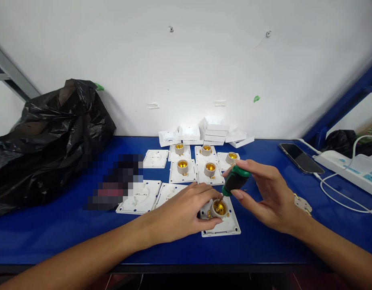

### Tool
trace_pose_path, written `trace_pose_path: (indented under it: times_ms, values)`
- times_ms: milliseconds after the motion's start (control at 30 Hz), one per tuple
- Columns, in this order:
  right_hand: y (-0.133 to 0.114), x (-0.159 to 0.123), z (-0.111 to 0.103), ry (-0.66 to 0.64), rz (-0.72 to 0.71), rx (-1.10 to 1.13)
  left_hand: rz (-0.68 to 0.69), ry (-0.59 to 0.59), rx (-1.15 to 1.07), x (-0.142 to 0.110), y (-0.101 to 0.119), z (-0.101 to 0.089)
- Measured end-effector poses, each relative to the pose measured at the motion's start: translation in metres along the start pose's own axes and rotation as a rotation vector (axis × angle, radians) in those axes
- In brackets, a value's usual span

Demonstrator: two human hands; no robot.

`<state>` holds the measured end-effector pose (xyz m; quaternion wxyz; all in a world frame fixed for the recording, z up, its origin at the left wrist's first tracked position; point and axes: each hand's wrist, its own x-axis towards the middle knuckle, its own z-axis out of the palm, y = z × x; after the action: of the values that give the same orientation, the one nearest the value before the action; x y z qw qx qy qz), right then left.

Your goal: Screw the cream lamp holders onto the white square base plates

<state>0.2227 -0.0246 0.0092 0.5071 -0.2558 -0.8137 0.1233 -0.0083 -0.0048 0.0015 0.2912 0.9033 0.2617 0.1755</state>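
Note:
My right hand (264, 193) grips a short screwdriver (236, 179) with a green and black handle. It is tilted, and its tip reaches down into a brass-lined lamp socket (220, 208). Around the socket's rim, the thumb and fingers of my left hand (189, 213) are closed. The socket sits on a square white plate (219, 228) near the table's front. Whether the tip meets a screw inside cannot be made out. Behind my hands, several similar plates carry sockets, such as one socket (210, 169) and another (182, 166).
Bare white plates (140, 197) lie left of my left hand. White frames (216, 131) are stacked by the wall. A black plastic bag (53, 137) fills the left side. At right are a phone (300, 158), a power strip (346, 169), white cables and a pale round part (302, 204).

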Motion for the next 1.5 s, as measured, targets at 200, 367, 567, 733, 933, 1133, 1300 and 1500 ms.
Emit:
trace_pose_path:
  times_ms: [200, 367, 567, 733, 933, 1133, 1300, 1500]
  values:
    - [-0.0004, 0.0000, 0.0001, -0.006, 0.001, 0.013, 0.001, 0.006, 0.004, 0.0001, 0.0006, 0.0000]
    - [0.0020, 0.0001, -0.0008, 0.030, -0.023, 0.006, -0.002, 0.002, 0.000, 0.0001, 0.0004, -0.0002]
    - [-0.0044, 0.0004, -0.0032, -0.064, 0.075, -0.001, 0.004, 0.021, -0.004, 0.0000, -0.0008, 0.0013]
    - [-0.0042, -0.0008, -0.0014, -0.004, 0.034, 0.015, 0.012, 0.023, 0.017, -0.0005, -0.0017, 0.0025]
    - [-0.0047, -0.0022, -0.0030, -0.090, 0.151, 0.062, 0.005, 0.018, -0.002, -0.0005, 0.0007, 0.0023]
    - [-0.0024, -0.0025, -0.0031, -0.063, 0.090, 0.049, -0.006, 0.014, 0.020, -0.0006, -0.0009, 0.0027]
    - [-0.0055, -0.0008, -0.0034, -0.097, 0.083, 0.053, 0.014, 0.013, 0.015, 0.0002, -0.0024, 0.0023]
    - [-0.0046, -0.0011, -0.0028, -0.064, 0.020, 0.048, 0.017, 0.029, 0.020, 0.0006, 0.0000, 0.0017]
